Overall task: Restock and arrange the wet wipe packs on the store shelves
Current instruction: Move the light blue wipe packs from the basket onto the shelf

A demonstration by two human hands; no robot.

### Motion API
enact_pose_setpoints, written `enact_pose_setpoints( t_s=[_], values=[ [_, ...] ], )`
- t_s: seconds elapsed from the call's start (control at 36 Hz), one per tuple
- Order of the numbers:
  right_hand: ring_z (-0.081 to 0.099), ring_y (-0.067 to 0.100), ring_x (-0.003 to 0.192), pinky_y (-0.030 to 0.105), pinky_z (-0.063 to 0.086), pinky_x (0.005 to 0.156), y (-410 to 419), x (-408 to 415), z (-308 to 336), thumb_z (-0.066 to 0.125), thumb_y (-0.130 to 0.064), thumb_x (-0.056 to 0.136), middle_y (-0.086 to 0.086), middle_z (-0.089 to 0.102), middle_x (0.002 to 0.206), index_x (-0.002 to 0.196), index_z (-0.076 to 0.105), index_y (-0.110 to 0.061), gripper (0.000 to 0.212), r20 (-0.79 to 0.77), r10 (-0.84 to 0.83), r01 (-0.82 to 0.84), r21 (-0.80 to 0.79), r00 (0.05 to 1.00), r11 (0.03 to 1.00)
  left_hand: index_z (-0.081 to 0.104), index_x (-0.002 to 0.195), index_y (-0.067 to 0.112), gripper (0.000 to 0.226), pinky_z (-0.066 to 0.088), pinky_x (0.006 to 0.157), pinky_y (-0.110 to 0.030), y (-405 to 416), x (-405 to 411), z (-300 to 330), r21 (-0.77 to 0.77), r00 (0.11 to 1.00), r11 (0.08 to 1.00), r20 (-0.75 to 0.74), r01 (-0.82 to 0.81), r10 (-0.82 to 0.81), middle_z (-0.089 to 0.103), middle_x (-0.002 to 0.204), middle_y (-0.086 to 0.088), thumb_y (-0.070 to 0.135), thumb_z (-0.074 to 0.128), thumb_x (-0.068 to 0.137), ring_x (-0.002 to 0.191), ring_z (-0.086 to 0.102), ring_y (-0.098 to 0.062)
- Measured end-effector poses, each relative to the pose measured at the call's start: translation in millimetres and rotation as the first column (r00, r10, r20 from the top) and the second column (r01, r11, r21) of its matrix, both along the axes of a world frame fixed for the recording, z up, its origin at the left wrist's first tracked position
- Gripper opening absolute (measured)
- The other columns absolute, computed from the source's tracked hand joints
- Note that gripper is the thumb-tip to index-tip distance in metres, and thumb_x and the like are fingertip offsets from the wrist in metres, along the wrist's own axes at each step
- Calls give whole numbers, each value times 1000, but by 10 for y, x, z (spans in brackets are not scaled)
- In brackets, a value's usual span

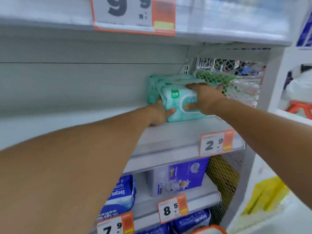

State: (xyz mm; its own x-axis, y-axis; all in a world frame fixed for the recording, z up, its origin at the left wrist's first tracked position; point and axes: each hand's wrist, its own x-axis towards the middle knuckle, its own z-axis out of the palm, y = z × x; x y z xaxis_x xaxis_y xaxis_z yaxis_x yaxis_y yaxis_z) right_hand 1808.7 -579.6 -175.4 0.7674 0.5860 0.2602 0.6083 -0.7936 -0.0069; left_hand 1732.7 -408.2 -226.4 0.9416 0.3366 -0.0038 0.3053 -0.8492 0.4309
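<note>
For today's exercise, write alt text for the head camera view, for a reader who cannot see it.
Two bare hands, left hand and right hand, grip a row of green wet wipe packs on a grey store shelf, beside a mesh side panel. Orange price tags and blue packs sit on the shelves below.

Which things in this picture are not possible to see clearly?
- Head view: count of wet wipe packs; right hand and front pack cover the row.
- Left hand fingers, behind the pack.
- Price tag small print, blurred.
- Top tag, cut by the edge.
</note>
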Motion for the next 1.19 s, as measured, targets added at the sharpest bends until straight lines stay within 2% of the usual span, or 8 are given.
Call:
enact_pose_setpoints(
  t_s=[0.17,0.31,0.42,0.47,0.58,0.75,1.03,1.19],
  values=[
    [28,34,145,44,20,120,-284,-762,-141,60,-42,95,19,33,154,152,32,-13,70,121,58,-90,275,991,957,55,132,19,60,44,84,-29,-336,-941,497,-204,998,979,56,-28,41,55,121,1,64,42,95,104,57,-23],
    [54,15,67,35,41,61,-540,-1946,-1009,53,-27,99,8,58,71,77,59,-6,31,373,81,-374,845,924,382,46,68,25,24,39,61,-33,-982,-1965,-269,21,566,990,819,140,-97,54,64,1,29,52,90,62,50,-17],
    [50,13,61,33,32,57,-663,-2607,-2499,53,-24,97,4,55,60,67,53,-14,32,-217,157,70,769,963,635,54,78,20,14,36,62,-32,-1293,-2567,-1663,-63,949,961,183,271,-256,53,73,6,24,53,92,74,57,-23],
    [66,28,91,36,45,75,-778,-2822,-3193,61,-32,94,16,71,91,87,69,-6,28,-654,9,272,328,757,905,60,112,13,25,46,77,-33,-1263,-2761,-2187,-52,885,953,-359,299,-297,61,105,-1,27,60,92,95,59,-25],
    [65,30,98,36,53,76,-1151,-3259,-4026,71,-48,86,13,63,95,108,67,-3,51,-919,-267,408,-133,290,903,57,122,7,32,47,78,-41,-1031,-3122,-2765,-31,647,962,-734,272,-206,57,110,-9,30,53,99,86,52,-27],
    [67,32,88,45,60,79,-1313,-3663,-4283,79,-44,81,10,56,102,122,43,-8,64,-942,-220,581,-331,-255,743,42,146,10,54,43,103,-39,-988,-3173,-2828,-109,602,963,-762,245,-239,45,143,-9,35,56,99,123,49,-29],
    [53,34,121,49,56,91,-1194,-3443,-4349,84,-23,77,6,48,136,124,46,-25,60,-912,-182,287,-297,-367,911,64,117,19,45,46,69,-30,-1071,-3249,-3070,-73,533,921,-797,382,-284,58,119,-6,17,84,76,93,56,-22],
    [66,37,88,45,60,72,-1446,-3487,-4451,47,-43,101,21,65,102,109,53,-7,38,-800,105,602,-350,-590,718,41,147,16,79,48,102,-43,-1224,-3306,-3287,-82,401,884,-869,460,-290,47,144,-8,40,79,81,127,50,-30]
  ],
)
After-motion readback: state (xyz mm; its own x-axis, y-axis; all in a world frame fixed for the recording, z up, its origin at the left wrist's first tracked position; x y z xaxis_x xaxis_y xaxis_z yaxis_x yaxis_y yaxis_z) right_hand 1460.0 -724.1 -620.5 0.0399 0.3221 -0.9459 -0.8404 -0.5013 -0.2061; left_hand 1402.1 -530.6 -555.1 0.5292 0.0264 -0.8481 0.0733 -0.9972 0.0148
